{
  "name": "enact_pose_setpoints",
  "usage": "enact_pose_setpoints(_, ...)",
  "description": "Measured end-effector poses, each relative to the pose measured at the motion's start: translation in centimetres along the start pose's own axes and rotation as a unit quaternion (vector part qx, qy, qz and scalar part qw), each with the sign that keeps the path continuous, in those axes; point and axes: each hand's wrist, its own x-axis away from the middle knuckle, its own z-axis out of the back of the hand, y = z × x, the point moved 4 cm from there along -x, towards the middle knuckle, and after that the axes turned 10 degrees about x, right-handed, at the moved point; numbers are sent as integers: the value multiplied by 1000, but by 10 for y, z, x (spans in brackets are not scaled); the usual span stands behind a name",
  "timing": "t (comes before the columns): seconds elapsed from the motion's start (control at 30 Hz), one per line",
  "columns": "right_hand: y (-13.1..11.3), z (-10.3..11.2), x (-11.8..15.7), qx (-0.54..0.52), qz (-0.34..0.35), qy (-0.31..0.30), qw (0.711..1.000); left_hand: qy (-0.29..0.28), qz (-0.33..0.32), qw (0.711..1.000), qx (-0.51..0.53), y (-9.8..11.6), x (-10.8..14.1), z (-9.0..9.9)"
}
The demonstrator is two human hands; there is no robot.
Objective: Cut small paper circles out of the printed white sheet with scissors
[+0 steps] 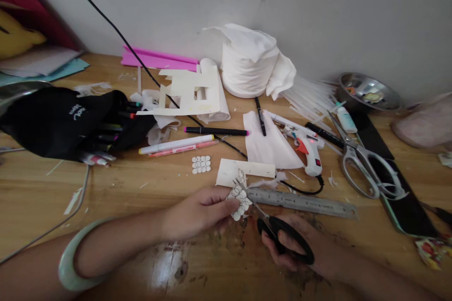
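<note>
A person worked with two bare hands over a cluttered wooden tabletop point(134, 216), the left hand point(212, 207) pinching a small white paper piece point(243, 204) marked with overlapping circles between thumb and fingers, the right hand point(307, 233) closed around the handles of black-handled scissors point(271, 225). The piece was held above the tabletop's middle, toward its near edge, and the blades lay against it with their tips toward the far edge; whether they had bitten into the paper could not be told. Clean trimming, it appeared, called for short snips along the drawn outlines, the left hand turning the paper into the blades rather than the scissors swinging around it, with the left thumb well out of the cutting line. A light pinch seemed wise, since so thin a piece would likely crease or bend under pressure. Beyond the left hand sat a neat block of white discs point(201, 164), and just beyond the scissors lay a metal ruler point(303, 202), running toward the tabletop's right edge. Farther toward that edge rested a white glue gun point(310, 148), its small red light showing, and larger grey-handled scissors point(351, 153), while a white tissue roll point(245, 68) stood by the far edge
</note>
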Motion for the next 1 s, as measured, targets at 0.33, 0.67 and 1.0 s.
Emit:
enact_pose_setpoints(0.33,-5,-1,0,1,13,-8,1000,-25,0,999,47,0,-1,-2)
enact_pose_setpoints(0.67,-7,-2,-2,-1,28,-10,1000,-42,-7,997,64,-2,-2,-4)
enact_pose_setpoints(1.0,10,4,3,-29,27,1,999,-2,10,998,55,4,0,1)
